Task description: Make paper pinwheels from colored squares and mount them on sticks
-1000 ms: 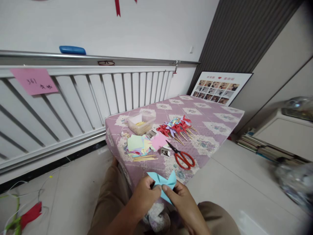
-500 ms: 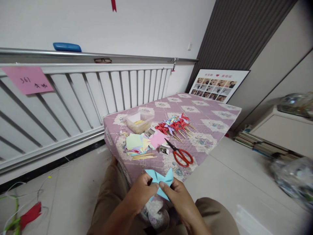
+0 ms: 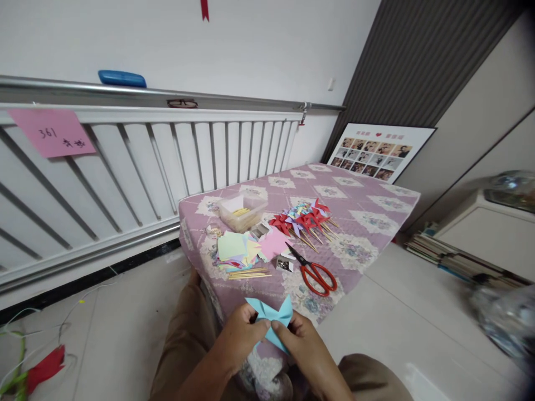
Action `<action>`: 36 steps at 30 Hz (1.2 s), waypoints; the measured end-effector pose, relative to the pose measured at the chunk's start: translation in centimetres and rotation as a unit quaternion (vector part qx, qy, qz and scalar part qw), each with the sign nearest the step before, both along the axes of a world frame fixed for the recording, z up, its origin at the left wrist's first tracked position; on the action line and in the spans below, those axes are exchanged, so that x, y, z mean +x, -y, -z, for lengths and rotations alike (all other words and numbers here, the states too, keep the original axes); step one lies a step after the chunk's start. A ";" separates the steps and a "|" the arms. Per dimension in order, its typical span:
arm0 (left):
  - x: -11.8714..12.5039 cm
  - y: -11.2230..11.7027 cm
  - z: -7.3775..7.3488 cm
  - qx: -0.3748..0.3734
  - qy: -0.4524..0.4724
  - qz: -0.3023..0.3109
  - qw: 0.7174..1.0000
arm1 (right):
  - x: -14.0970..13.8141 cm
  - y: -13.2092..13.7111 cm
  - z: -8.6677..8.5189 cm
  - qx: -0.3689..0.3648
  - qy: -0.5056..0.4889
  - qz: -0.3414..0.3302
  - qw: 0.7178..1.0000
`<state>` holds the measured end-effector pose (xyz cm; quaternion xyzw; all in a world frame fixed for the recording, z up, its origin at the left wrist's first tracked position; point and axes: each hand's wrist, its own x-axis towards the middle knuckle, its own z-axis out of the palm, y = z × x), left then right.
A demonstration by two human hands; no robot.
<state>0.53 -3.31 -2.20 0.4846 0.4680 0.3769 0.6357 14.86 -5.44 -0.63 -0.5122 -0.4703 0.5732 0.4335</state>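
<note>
Both of my hands pinch a folded light-blue paper (image 3: pixel 271 317) low in the view, above my lap. My left hand (image 3: pixel 240 338) grips its left side, fingers closed. My right hand (image 3: pixel 301 346) grips its right side with thumb and fingers pressed together. Two pointed blue flaps stick up between the hands. Just beyond them is the near edge of a low table under a purple flowered cloth (image 3: pixel 363 223).
On the cloth lie red-handled scissors (image 3: pixel 314 272), a stack of coloured paper squares (image 3: pixel 238 248), wooden sticks (image 3: pixel 248 273), several finished pinwheels (image 3: pixel 303 218) and a clear plastic box (image 3: pixel 241 211). A white railing (image 3: pixel 125 161) stands to the left, a photo board (image 3: pixel 376 151) behind.
The hands and blue paper have sunk slightly in the view as the camera shifted. The grip on the paper is unchanged.
</note>
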 end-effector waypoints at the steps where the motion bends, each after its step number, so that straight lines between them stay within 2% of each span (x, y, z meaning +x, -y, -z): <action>1: -0.2 -0.2 0.4 0.001 0.009 -0.004 1.000 | 0.0 -0.2 0.2 -0.004 -0.004 -0.012 1.000; 3: -0.5 -0.6 1.3 -0.010 0.039 -0.018 0.999 | 0.3 -0.9 1.0 -0.018 -0.013 -0.019 1.000; 5: -0.9 -1.1 2.2 -0.038 0.084 -0.042 0.995 | 0.8 -1.9 2.1 -0.013 0.008 0.022 1.000; 8: -1.3 -1.5 3.2 -0.081 0.174 -0.077 0.978 | 1.8 -3.8 4.5 0.064 0.148 0.132 0.978; 9: -1.4 -1.6 3.4 -0.092 0.200 -0.089 0.971 | 2.1 -4.4 5.3 0.079 0.176 0.149 0.970; 13: -1.5 -1.8 4.3 -0.125 0.254 -0.131 0.950 | 2.5 -6.3 7.9 0.113 0.260 0.176 0.943; 16: -1.4 -2.0 5.4 -0.126 0.282 -0.136 0.941 | 2.2 -7.4 9.0 0.150 0.314 0.178 0.920; 19: -1.2 -2.4 6.4 -0.125 0.293 -0.146 0.936 | 1.7 -8.9 9.3 0.181 0.357 0.162 0.902; 23: -1.0 -2.9 6.8 -0.141 0.321 -0.169 0.921 | 0.8 -11.1 8.9 0.192 0.407 0.130 0.883; 28: -0.9 -3.1 6.8 -0.142 0.341 -0.154 0.917 | -0.1 -12.7 8.6 0.155 0.471 0.100 0.863; 36: -0.9 -3.1 6.2 -0.149 0.327 -0.161 0.919 | -0.3 -13.4 8.0 0.097 0.527 0.073 0.841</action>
